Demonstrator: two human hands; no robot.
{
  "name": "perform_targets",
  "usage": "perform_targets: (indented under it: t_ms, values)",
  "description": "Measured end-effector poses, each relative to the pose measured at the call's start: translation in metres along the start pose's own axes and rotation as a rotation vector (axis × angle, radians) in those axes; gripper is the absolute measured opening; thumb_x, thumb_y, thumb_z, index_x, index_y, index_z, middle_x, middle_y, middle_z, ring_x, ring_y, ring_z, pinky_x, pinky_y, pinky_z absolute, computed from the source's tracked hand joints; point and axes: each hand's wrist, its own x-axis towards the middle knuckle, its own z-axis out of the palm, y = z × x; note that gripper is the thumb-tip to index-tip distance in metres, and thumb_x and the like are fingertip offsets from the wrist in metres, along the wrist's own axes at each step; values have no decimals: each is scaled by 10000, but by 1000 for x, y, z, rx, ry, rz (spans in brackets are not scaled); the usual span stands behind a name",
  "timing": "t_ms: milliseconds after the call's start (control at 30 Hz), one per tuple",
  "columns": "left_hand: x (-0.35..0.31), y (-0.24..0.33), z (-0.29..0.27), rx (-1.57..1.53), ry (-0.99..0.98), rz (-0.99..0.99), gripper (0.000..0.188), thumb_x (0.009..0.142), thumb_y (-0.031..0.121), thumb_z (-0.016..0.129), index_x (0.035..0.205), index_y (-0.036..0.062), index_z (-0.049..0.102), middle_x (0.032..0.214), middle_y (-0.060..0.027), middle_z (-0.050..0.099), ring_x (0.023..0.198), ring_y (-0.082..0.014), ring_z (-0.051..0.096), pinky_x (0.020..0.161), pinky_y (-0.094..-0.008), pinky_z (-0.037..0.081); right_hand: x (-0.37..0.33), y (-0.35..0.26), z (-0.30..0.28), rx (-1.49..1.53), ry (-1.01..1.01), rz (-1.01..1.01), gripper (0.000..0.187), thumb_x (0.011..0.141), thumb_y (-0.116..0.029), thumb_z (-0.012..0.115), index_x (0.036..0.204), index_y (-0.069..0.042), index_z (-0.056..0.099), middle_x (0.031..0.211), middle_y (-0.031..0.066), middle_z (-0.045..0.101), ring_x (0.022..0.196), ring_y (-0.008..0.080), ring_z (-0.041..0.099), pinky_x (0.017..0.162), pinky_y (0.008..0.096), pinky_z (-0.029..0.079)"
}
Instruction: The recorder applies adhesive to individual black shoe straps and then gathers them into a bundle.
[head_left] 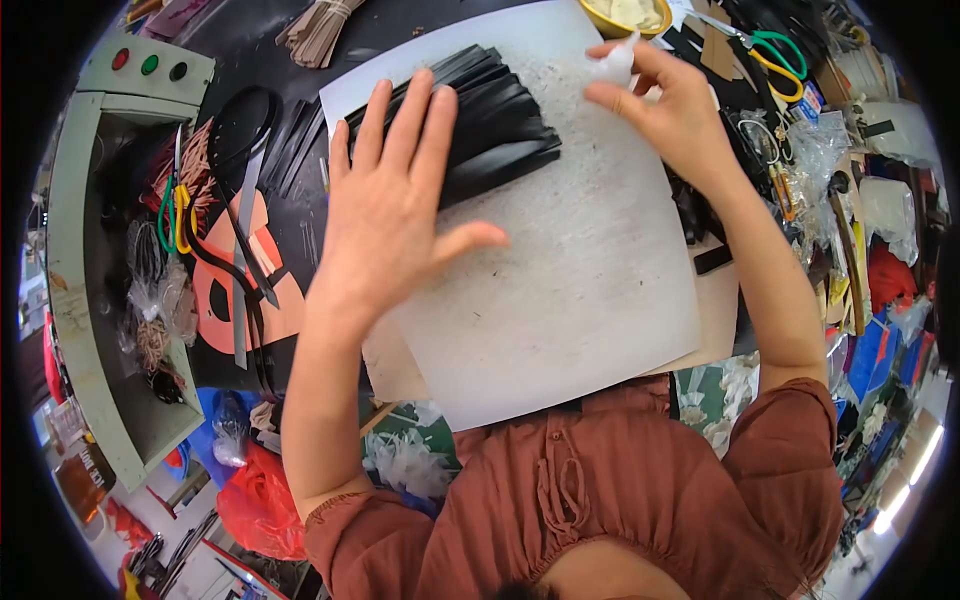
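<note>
Dark table (250,58), white sheet (560,310) on it, black strips (495,125) on that, tan bundle (318,32)

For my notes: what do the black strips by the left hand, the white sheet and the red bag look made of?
Black strips: probably leather or imitation leather, semi-gloss, from the soft highlights.
White sheet: perhaps plastic or coated board, with a dull, smudged surface showing no weave.
Red bag: likely thin plastic film, shiny and crinkled.

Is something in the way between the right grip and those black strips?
Nothing visible blocks the right grip, which pinches a small white thing: only speckled white sheet lies between it and the black strips. The left grip covers their left part.
</note>
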Motion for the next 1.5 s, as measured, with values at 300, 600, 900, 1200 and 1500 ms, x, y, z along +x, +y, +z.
perform_targets:
  t_ms: [300,600,900,1200,1500]
  values:
    - [-46,52,2,-42,-63,-123,1007,799,708,566,1558,75,374,1654,-156,268,1549,-409,127,1188,-652,-7,6,-23,-3,-120,-22,88,360,793,-151,764,1123,-17,713,826,95,661,742,208,612,703,329,502]
    - [-30,21,17,-70,-51,-27,946,795,728,573,1538,158,441,1666,-76,265,1551,-376,141,1187,-674,55,-30,-32,-19,-53,341,-45,212,871,-10,716,1082,-9,706,1078,86,699,1051,166,639,890,290,493]
    - [-72,31,8,-244,304,-82,457,788,176,826,1210,41,713,1287,-121,683,1308,-375,562,1163,-558,286,-49,-63,32,-303,-268,-445,276,760,-81,750,1035,-71,732,984,33,664,1015,234,597,851,360,453]
    - [-69,42,10,-527,527,-245,337,698,-21,822,1023,32,749,952,-73,741,863,-258,667,797,-350,519,-77,-79,10,-290,-374,-568,268,709,-119,669,971,-76,704,933,33,633,924,227,604,833,387,419]
    - [-27,35,25,-45,450,105,306,705,49,785,1000,-4,727,912,-69,717,763,-198,638,641,-310,493,-157,-90,-10,-320,-304,-512,278,712,-151,705,971,-50,717,962,39,660,828,192,624,774,362,464]
